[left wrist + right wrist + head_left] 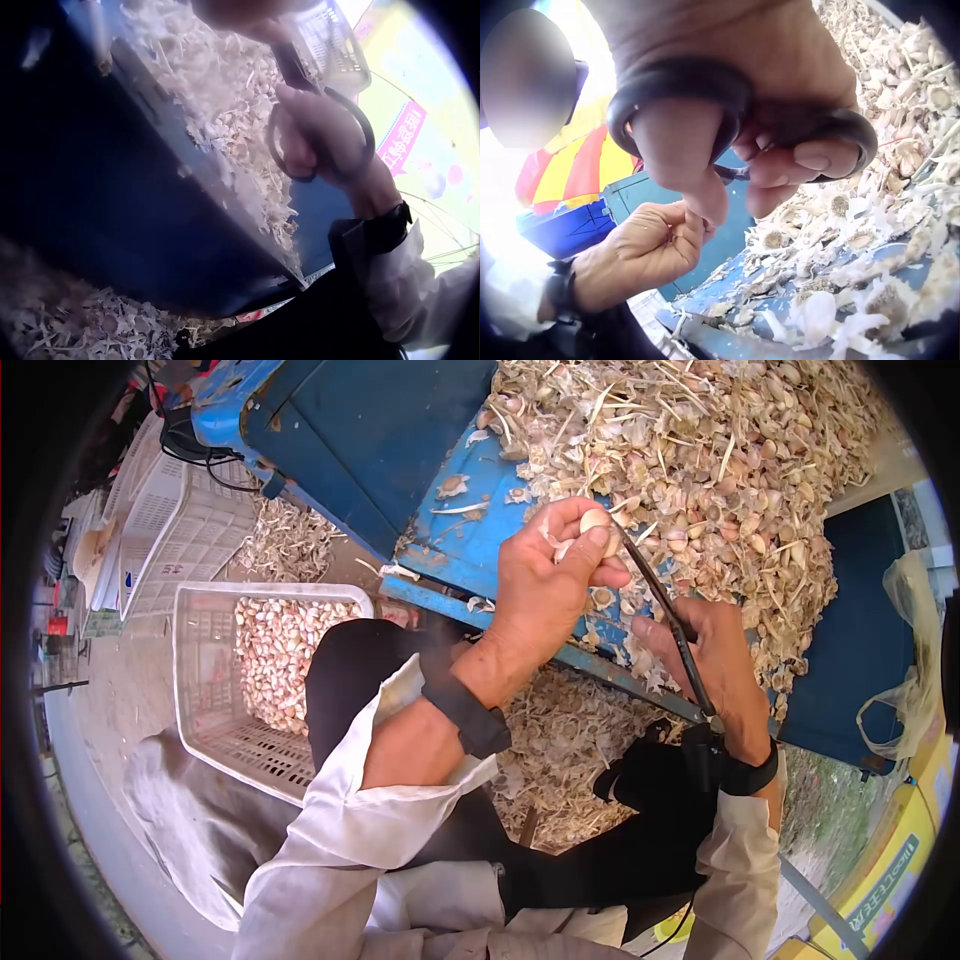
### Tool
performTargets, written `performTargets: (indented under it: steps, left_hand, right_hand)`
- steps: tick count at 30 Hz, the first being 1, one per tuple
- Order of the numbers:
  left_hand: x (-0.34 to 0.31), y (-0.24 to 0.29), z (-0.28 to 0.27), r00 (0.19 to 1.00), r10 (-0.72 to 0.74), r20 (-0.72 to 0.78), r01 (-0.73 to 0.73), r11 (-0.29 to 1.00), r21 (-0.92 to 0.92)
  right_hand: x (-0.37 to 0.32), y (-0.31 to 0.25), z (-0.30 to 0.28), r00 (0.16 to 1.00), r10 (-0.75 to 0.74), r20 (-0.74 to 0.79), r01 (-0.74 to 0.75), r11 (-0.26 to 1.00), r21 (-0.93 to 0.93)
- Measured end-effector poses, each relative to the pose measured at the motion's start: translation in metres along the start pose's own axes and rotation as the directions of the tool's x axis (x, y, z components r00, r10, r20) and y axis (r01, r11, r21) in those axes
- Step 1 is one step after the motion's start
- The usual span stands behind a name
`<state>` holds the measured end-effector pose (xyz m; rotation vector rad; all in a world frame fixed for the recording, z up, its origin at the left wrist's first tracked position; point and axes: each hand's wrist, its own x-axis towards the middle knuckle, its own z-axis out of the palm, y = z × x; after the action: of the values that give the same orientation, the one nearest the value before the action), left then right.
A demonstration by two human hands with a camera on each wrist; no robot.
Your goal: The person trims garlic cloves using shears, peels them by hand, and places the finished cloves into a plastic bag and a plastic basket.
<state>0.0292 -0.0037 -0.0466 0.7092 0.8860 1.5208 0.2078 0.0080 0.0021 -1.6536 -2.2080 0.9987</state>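
In the head view my left hand (pixel 545 585) pinches a pale garlic clove (pixel 595 520) between thumb and fingers, above the edge of the blue table (pixel 470 480). My right hand (pixel 715 660) grips dark scissors (pixel 665 595), whose tips reach up right beside the clove. The right wrist view shows fingers of that hand (pixel 727 135) through the black handle loops (pixel 619 112), with the left hand (pixel 641 251) behind them. Seen from the left wrist, the right hand (pixel 330 135) grips the scissors; the left hand (pixel 247 15) is blurred at the top.
A large heap of garlic cloves and dry skins (pixel 700 480) covers the table beyond my hands. To the left stands a white plastic crate (pixel 205 660) holding many cloves. Garlic scraps (pixel 570 740) lie below the table edge, and a plastic bag (pixel 905 660) hangs at the right.
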Motion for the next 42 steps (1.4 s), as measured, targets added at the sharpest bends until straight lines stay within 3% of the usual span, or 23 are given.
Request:
performTargets:
  steps: [4, 5, 7, 9, 10, 11, 13, 16, 19, 23, 24, 26, 29, 30, 33, 38, 42]
  left_hand:
    - [-0.001, 0.002, -0.007, 0.998, -0.036, 0.048, 0.041, 0.992, -0.117]
    - [-0.004, 0.001, -0.004, 0.998, -0.046, 0.051, 0.053, 0.987, -0.153]
    - [-0.004, 0.004, -0.001, 0.996, -0.076, 0.053, 0.087, 0.965, -0.247]
    - [-0.004, 0.009, -0.001, 0.990, -0.128, 0.053, 0.138, 0.925, -0.354]
    - [-0.006, 0.010, -0.003, 0.983, -0.175, 0.050, 0.181, 0.912, -0.368]
    - [-0.007, 0.012, -0.004, 0.975, -0.218, 0.050, 0.220, 0.897, -0.383]
    - [-0.007, 0.010, -0.005, 0.962, -0.268, 0.058, 0.269, 0.880, -0.392]
    - [-0.006, 0.008, -0.008, 0.952, -0.300, 0.057, 0.299, 0.876, -0.378]
    - [-0.002, 0.010, -0.007, 0.931, -0.365, 0.023, 0.345, 0.857, -0.382]
    - [0.001, 0.006, -0.005, 0.908, -0.417, -0.042, 0.380, 0.860, -0.341]
    - [0.002, 0.005, -0.006, 0.909, -0.415, -0.051, 0.380, 0.871, -0.312]
    - [0.003, -0.005, -0.012, 0.917, -0.392, -0.076, 0.367, 0.901, -0.230]
    - [-0.001, -0.010, -0.009, 0.928, -0.373, -0.018, 0.365, 0.915, -0.172]
    - [-0.002, -0.010, -0.006, 0.930, -0.366, 0.020, 0.365, 0.918, -0.158]
    - [-0.004, -0.003, -0.005, 0.921, -0.311, 0.236, 0.355, 0.919, -0.172]
    - [-0.007, 0.002, -0.007, 0.940, -0.295, 0.172, 0.337, 0.884, -0.324]
    - [0.004, 0.016, -0.019, 0.974, -0.220, 0.054, 0.222, 0.881, -0.419]
  right_hand:
    - [0.000, -0.002, -0.003, 0.969, -0.005, 0.248, -0.100, 0.907, 0.410]
    - [0.004, 0.006, 0.003, 0.937, -0.085, 0.338, -0.162, 0.752, 0.639]
    - [0.006, -0.006, 0.008, 0.924, -0.203, 0.323, -0.119, 0.649, 0.751]
    - [0.028, -0.003, 0.012, 0.969, -0.123, 0.216, -0.143, 0.436, 0.888]
    - [0.041, -0.003, 0.012, 0.998, 0.065, -0.027, -0.017, 0.603, 0.798]
    - [0.052, -0.007, 0.011, 0.951, 0.148, -0.273, 0.031, 0.829, 0.558]
    - [0.077, 0.008, 0.014, 0.912, 0.127, -0.390, -0.019, 0.963, 0.269]
    - [0.108, 0.010, 0.034, 0.875, -0.062, -0.481, -0.060, 0.970, -0.234]
    - [0.121, -0.005, 0.046, 0.854, 0.013, -0.519, -0.195, 0.935, -0.296]
    - [0.131, 0.007, 0.042, 0.895, -0.002, -0.445, -0.119, 0.962, -0.244]
    - [0.127, 0.014, 0.040, 0.916, 0.040, -0.398, -0.066, 0.997, -0.051]
    - [0.113, 0.025, 0.037, 0.958, 0.086, -0.274, 0.012, 0.941, 0.338]
    - [0.080, 0.009, 0.022, 0.988, 0.076, -0.138, 0.064, 0.607, 0.792]
    - [0.076, 0.008, 0.021, 0.996, -0.009, -0.091, 0.081, 0.546, 0.834]
    - [0.062, -0.001, 0.026, 0.993, -0.094, -0.075, 0.114, 0.537, 0.836]
    - [0.058, -0.025, 0.026, 0.966, -0.179, -0.185, 0.255, 0.749, 0.612]
    - [0.082, -0.041, 0.024, 0.961, -0.209, -0.184, 0.276, 0.636, 0.721]
